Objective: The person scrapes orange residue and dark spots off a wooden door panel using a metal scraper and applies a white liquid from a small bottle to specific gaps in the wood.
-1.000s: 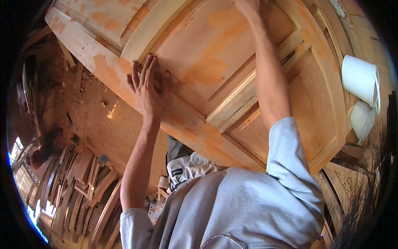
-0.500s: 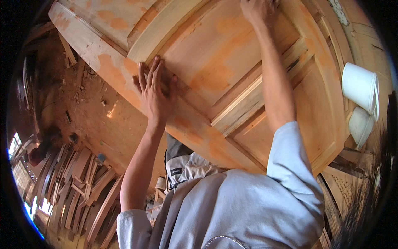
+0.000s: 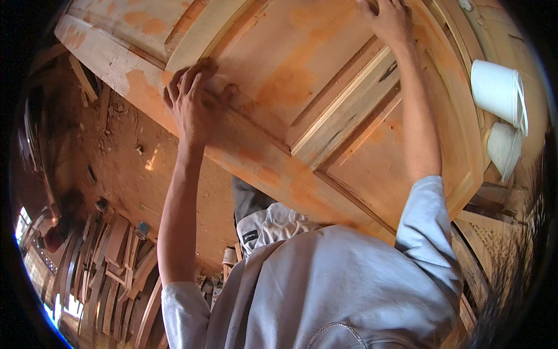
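we've got a wooden panel door (image 3: 285, 174) lying face up in front of us, orange patches across it, its near long edge running diagonally past our waist. our left hand (image 3: 193, 107) is released: fingers spread and bent, resting on the stile along that near edge, by the end of the pale curved rail (image 3: 203, 32). our right hand (image 3: 390, 23) is farther across the door, toward its far edge, fingers curled down; we can't tell if it's grasping anything, fingertips are hidden. white bucket (image 3: 495, 90) and a smaller whitish tub (image 3: 504, 150) sit just beyond the door's right edge. wood offcuts (image 3: 119, 256) are piled on the floor (image 3: 125, 157), well apart from the near edge.
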The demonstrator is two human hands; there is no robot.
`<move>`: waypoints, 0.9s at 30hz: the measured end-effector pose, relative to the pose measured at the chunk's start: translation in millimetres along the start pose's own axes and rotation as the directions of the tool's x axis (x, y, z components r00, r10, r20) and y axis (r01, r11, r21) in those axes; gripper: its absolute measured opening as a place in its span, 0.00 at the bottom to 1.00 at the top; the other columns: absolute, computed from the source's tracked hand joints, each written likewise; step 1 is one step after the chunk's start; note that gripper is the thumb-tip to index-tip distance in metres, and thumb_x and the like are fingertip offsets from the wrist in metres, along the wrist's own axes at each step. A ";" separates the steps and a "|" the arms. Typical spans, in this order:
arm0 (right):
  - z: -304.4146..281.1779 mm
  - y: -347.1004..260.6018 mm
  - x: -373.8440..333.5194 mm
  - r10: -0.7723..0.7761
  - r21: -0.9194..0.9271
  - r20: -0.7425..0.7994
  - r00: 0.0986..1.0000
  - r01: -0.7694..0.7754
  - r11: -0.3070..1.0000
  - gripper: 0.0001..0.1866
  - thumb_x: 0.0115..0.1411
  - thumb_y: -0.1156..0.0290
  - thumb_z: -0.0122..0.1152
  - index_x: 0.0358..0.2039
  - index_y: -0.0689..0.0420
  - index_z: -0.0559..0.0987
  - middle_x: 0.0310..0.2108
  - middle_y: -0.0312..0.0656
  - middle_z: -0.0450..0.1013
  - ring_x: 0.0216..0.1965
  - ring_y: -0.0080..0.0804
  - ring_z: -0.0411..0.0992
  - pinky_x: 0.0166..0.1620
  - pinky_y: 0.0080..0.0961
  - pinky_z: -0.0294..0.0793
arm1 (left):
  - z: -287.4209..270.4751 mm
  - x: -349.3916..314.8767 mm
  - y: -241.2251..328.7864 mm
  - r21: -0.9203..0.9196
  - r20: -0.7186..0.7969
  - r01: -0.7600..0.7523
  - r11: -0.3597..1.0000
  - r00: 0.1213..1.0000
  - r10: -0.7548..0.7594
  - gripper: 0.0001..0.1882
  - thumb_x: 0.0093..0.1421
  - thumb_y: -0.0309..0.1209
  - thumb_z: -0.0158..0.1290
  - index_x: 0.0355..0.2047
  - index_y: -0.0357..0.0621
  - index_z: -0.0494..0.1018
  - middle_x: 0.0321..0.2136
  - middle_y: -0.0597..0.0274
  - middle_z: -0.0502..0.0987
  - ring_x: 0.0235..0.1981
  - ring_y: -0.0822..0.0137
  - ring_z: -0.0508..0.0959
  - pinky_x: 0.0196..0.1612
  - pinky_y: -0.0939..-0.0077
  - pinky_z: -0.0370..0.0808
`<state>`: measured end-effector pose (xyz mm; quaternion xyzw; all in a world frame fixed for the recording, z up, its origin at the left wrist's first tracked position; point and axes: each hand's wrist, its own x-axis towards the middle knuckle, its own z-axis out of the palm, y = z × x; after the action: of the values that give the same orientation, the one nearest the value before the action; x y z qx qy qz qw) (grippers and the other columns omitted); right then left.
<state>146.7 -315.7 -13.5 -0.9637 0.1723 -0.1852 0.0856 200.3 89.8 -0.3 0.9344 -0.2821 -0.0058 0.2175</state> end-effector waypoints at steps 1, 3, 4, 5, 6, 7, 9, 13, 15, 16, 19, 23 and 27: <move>0.7 8.6 -3.3 -0.052 0.019 -0.006 0.999 0.052 0.998 0.16 0.61 0.58 0.62 0.45 0.53 0.75 0.45 0.45 0.73 0.49 0.51 0.71 0.51 0.50 0.68 | -0.1 1.3 -4.5 -0.021 -0.031 -0.074 0.997 0.997 0.073 0.29 0.48 0.46 0.69 0.50 0.57 0.77 0.59 0.70 0.73 0.66 0.53 0.63 0.69 0.48 0.47; -2.4 12.1 -9.9 -0.012 0.092 -0.033 0.999 0.015 0.996 0.12 0.62 0.62 0.61 0.42 0.54 0.75 0.41 0.45 0.74 0.46 0.50 0.72 0.50 0.47 0.70 | 1.2 2.8 -2.6 0.048 -0.025 -0.090 0.995 0.995 0.091 0.29 0.48 0.46 0.69 0.51 0.59 0.77 0.61 0.71 0.70 0.68 0.53 0.60 0.69 0.44 0.45; 1.2 15.1 -8.5 -0.013 0.151 -0.027 1.000 0.017 0.988 0.11 0.62 0.64 0.60 0.41 0.55 0.75 0.39 0.47 0.74 0.44 0.50 0.73 0.49 0.46 0.71 | 1.7 4.3 -3.5 0.058 -0.008 -0.100 0.993 0.995 0.100 0.30 0.49 0.48 0.69 0.52 0.61 0.77 0.62 0.72 0.69 0.69 0.52 0.58 0.69 0.42 0.44; 3.8 18.2 -6.3 -0.016 0.212 -0.025 1.000 0.021 0.977 0.09 0.62 0.65 0.59 0.39 0.55 0.74 0.37 0.48 0.74 0.43 0.51 0.73 0.47 0.45 0.71 | 2.2 6.3 -4.0 0.070 0.005 -0.110 0.991 0.994 0.110 0.31 0.49 0.49 0.68 0.54 0.63 0.76 0.63 0.73 0.68 0.70 0.52 0.56 0.70 0.41 0.43; 5.9 20.8 -6.4 -0.014 0.206 -0.027 1.000 0.019 0.978 0.09 0.62 0.65 0.59 0.39 0.55 0.74 0.37 0.48 0.74 0.43 0.51 0.73 0.47 0.45 0.71 | 4.1 6.2 -4.9 0.065 0.004 -0.114 0.991 0.993 0.114 0.31 0.49 0.49 0.68 0.54 0.63 0.76 0.63 0.73 0.68 0.70 0.52 0.56 0.70 0.41 0.43; 8.1 23.0 -7.4 -0.020 0.190 -0.044 0.999 0.028 0.981 0.08 0.63 0.66 0.59 0.38 0.56 0.74 0.36 0.49 0.74 0.43 0.52 0.73 0.46 0.46 0.72 | 7.1 4.7 -6.0 0.079 0.021 -0.108 0.991 0.994 0.106 0.31 0.50 0.51 0.67 0.56 0.65 0.75 0.64 0.75 0.67 0.71 0.52 0.55 0.70 0.40 0.42; 10.0 21.9 -6.4 -0.027 0.177 -0.072 0.997 0.040 0.983 0.08 0.63 0.67 0.58 0.37 0.56 0.73 0.35 0.51 0.74 0.42 0.53 0.72 0.45 0.47 0.72 | 5.8 6.0 -7.5 0.100 0.030 -0.104 0.990 0.994 0.101 0.32 0.51 0.52 0.66 0.57 0.66 0.74 0.65 0.77 0.66 0.72 0.53 0.53 0.70 0.40 0.41; 15.0 20.9 -8.8 -0.001 0.135 -0.054 0.999 0.008 0.991 0.10 0.65 0.64 0.54 0.39 0.58 0.71 0.37 0.56 0.73 0.43 0.57 0.72 0.45 0.50 0.72 | 4.0 5.2 -9.5 0.071 0.055 -0.109 0.991 0.993 0.105 0.32 0.53 0.53 0.64 0.58 0.67 0.74 0.64 0.82 0.67 0.72 0.55 0.53 0.70 0.41 0.38; 17.4 16.5 -8.7 0.029 0.091 -0.064 0.998 -0.023 0.996 0.11 0.66 0.63 0.53 0.40 0.59 0.71 0.38 0.57 0.73 0.43 0.59 0.72 0.46 0.50 0.72 | 2.0 6.9 -10.0 0.030 0.046 -0.119 0.992 0.992 0.117 0.31 0.54 0.52 0.64 0.58 0.66 0.74 0.64 0.82 0.68 0.72 0.57 0.53 0.71 0.42 0.37; 18.2 14.3 -10.4 0.054 0.073 -0.076 0.996 -0.048 0.996 0.13 0.67 0.62 0.51 0.42 0.59 0.70 0.39 0.59 0.72 0.43 0.60 0.71 0.46 0.51 0.71 | 2.0 6.8 -9.0 0.036 0.057 -0.116 0.993 0.992 0.114 0.31 0.54 0.52 0.64 0.58 0.66 0.74 0.62 0.82 0.70 0.72 0.57 0.53 0.71 0.43 0.36; 18.2 10.7 -10.9 0.119 0.041 -0.092 0.989 -0.115 0.993 0.11 0.66 0.63 0.51 0.40 0.59 0.71 0.39 0.59 0.72 0.41 0.60 0.72 0.44 0.51 0.72 | 4.5 7.9 -7.8 0.041 0.053 -0.122 0.992 0.991 0.119 0.31 0.54 0.51 0.64 0.58 0.64 0.74 0.61 0.81 0.71 0.72 0.57 0.53 0.71 0.45 0.34; 19.2 8.9 -8.6 0.206 0.044 0.090 0.974 -0.211 0.977 0.21 0.69 0.54 0.44 0.47 0.61 0.71 0.46 0.62 0.72 0.48 0.64 0.70 0.50 0.55 0.71 | 2.0 5.3 -8.6 0.045 0.065 -0.099 0.994 0.993 0.096 0.29 0.54 0.48 0.65 0.56 0.62 0.75 0.61 0.80 0.71 0.72 0.57 0.53 0.71 0.44 0.35; 14.9 9.9 -12.8 0.108 0.037 -0.004 0.994 -0.107 0.994 0.14 0.68 0.58 0.49 0.41 0.57 0.71 0.41 0.56 0.72 0.45 0.61 0.70 0.47 0.55 0.70 | 0.0 7.3 -10.1 -0.001 0.072 -0.084 0.996 0.994 0.084 0.28 0.52 0.45 0.66 0.54 0.59 0.76 0.61 0.78 0.72 0.72 0.56 0.53 0.71 0.43 0.36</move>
<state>138.3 -318.7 -33.6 -0.9507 0.2208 -0.1864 0.1125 211.8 93.4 -3.6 0.9210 -0.3290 -0.0301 0.2065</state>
